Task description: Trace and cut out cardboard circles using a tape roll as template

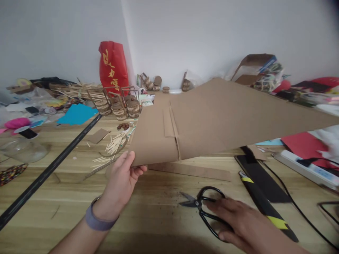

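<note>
My left hand is closed on the lower left corner of a large brown cardboard sheet, thumb on top and fingers underneath. The sheet is raised off the table, with a slit and a crease between its small left part and its wide right part. Black-handled scissors are in my right hand, blades slightly apart and pointing left. Its fingers are at the handle loops, low over the table and slightly blurred. Between the hands and the sheet lies a narrow cardboard strip.
Small stick-sided buckets and a red bag stand back left. Loose sticks, blue sheets and a long black strip lie left. On the right are a black-and-yellow tool, a power strip and cables.
</note>
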Motion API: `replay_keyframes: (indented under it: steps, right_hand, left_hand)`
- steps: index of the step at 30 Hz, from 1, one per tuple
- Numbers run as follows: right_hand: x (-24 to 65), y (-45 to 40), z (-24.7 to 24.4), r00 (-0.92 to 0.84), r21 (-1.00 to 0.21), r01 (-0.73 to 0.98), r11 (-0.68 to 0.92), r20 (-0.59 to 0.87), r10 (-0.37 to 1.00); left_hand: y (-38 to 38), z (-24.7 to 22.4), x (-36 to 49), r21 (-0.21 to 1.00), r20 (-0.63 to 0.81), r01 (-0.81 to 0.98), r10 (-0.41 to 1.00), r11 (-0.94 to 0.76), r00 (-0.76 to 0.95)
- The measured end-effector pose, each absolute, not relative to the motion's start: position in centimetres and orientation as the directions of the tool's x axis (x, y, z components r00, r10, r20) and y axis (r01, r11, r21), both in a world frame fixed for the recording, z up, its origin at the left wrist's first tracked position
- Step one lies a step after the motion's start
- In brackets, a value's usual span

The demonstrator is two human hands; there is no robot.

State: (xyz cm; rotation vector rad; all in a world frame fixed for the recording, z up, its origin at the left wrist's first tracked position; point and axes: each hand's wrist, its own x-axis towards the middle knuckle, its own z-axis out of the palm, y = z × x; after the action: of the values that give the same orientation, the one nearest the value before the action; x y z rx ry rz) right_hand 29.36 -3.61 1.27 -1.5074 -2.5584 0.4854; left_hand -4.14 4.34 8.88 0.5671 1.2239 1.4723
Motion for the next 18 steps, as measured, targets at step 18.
replay_keyframes:
  steps: [18]
  right_hand:
    - [28.1, -3.1, -0.5, -0.506, -0.288, 0.834, 0.472, -0.056, 0.860]
  left_hand:
    - [0.1, 7.0, -4.3, 0.903, -0.215, -0.420, 0.941, 0.091, -0.260]
